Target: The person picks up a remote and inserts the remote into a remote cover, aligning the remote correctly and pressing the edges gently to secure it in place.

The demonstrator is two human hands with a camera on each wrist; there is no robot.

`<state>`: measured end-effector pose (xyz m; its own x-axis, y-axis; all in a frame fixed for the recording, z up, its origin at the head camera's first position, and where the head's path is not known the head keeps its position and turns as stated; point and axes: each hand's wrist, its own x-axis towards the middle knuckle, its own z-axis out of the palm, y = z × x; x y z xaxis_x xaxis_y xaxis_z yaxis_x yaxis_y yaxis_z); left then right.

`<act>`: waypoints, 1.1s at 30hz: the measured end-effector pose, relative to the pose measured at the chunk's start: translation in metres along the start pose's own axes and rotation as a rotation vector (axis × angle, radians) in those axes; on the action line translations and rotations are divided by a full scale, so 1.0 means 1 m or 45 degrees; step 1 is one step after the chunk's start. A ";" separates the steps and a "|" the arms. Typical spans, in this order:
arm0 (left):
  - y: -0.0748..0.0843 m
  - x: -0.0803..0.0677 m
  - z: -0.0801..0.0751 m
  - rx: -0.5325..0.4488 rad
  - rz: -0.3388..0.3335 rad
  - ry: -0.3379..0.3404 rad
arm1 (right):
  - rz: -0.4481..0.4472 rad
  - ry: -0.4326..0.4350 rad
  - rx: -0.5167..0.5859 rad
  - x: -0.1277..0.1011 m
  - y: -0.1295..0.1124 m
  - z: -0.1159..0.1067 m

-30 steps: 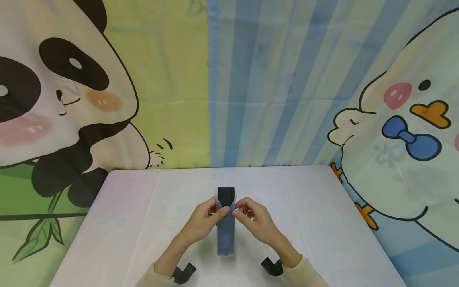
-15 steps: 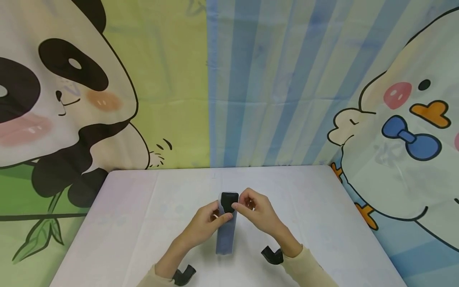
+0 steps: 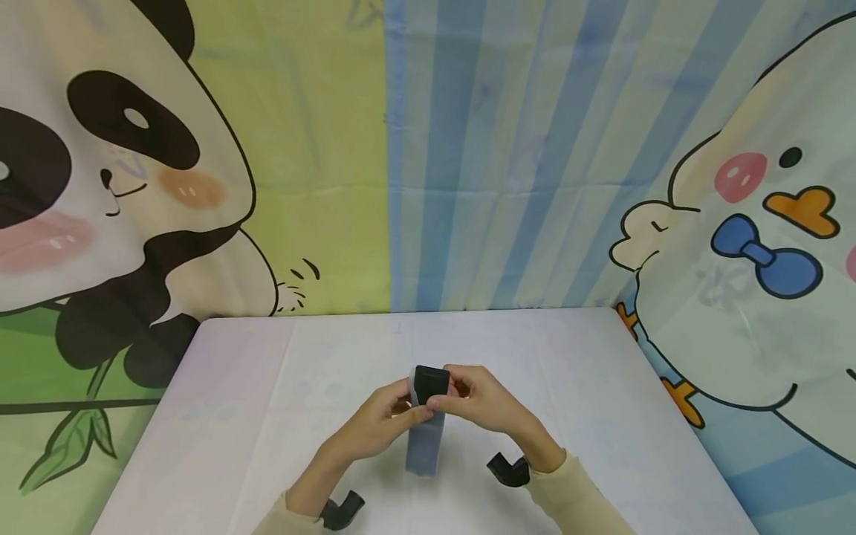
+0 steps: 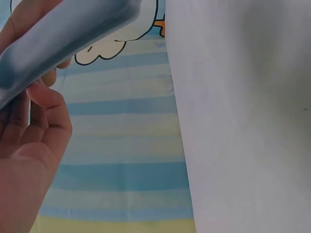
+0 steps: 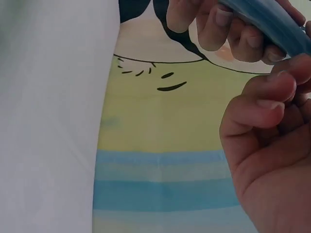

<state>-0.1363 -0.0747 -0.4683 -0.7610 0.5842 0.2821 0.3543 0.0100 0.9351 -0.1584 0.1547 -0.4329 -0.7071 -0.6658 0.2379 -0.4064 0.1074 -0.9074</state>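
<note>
A long blue-grey handheld device with a black head (image 3: pixel 431 383) is held up over the table in the head view, its top leaning slightly right. My left hand (image 3: pixel 377 420) grips it from the left, thumb across the front just below the black part. From the right, my right hand (image 3: pixel 484 401) pinches it at the head's lower edge, thumb in front and fingers behind. The smooth blue-grey body (image 4: pixel 73 36) crosses the top left of the left wrist view, above the curled fingers of a hand (image 4: pixel 36 126). Its exact kind is unclear.
A white-covered table (image 3: pixel 267 416) lies beneath. Black wrist mounts (image 3: pixel 344 511) sit by both sleeves. Behind stands a cloth backdrop (image 3: pixel 321 148) with a cartoon panda and a white bird.
The device has tipped its head right and moved down a little. My right hand first rose to the black head's side, then came lower, its thumb now against the head's lower edge.
</note>
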 end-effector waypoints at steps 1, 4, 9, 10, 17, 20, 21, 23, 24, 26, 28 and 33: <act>0.001 0.000 -0.001 -0.018 0.022 -0.012 | 0.007 -0.035 0.059 0.000 0.000 -0.001; 0.000 0.000 -0.002 -0.040 0.084 -0.042 | -0.002 -0.153 0.247 -0.001 0.001 -0.006; 0.001 0.000 -0.005 -0.033 0.135 -0.057 | -0.095 -0.263 0.408 -0.003 0.007 -0.011; 0.002 0.000 -0.005 -0.024 0.128 -0.049 | -0.112 -0.254 0.408 -0.003 0.008 -0.011; 0.001 0.001 -0.009 0.068 0.106 -0.006 | -0.093 0.036 0.224 -0.004 0.009 -0.006; -0.002 0.000 -0.011 0.117 0.101 -0.026 | -0.090 0.116 0.056 -0.004 0.009 -0.004; -0.003 -0.001 -0.011 0.133 0.096 -0.035 | -0.097 0.120 -0.009 -0.004 0.010 -0.004; -0.004 -0.002 -0.012 0.169 0.092 -0.067 | -0.108 0.094 -0.130 -0.004 0.010 -0.005; -0.005 -0.003 -0.012 0.184 0.094 -0.091 | -0.113 0.062 -0.183 -0.005 0.010 -0.006; -0.005 -0.005 -0.012 0.197 0.106 -0.154 | -0.114 -0.044 -0.226 -0.005 0.010 -0.009; -0.004 -0.006 -0.012 0.192 0.120 -0.227 | -0.105 -0.170 -0.218 -0.007 0.011 -0.012; -0.001 -0.008 -0.012 0.213 0.103 -0.328 | -0.109 -0.398 -0.226 -0.007 0.011 -0.013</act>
<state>-0.1366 -0.0891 -0.4691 -0.5716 0.7747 0.2703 0.5084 0.0759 0.8578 -0.1653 0.1701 -0.4405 -0.4662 -0.8685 0.1685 -0.5699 0.1492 -0.8080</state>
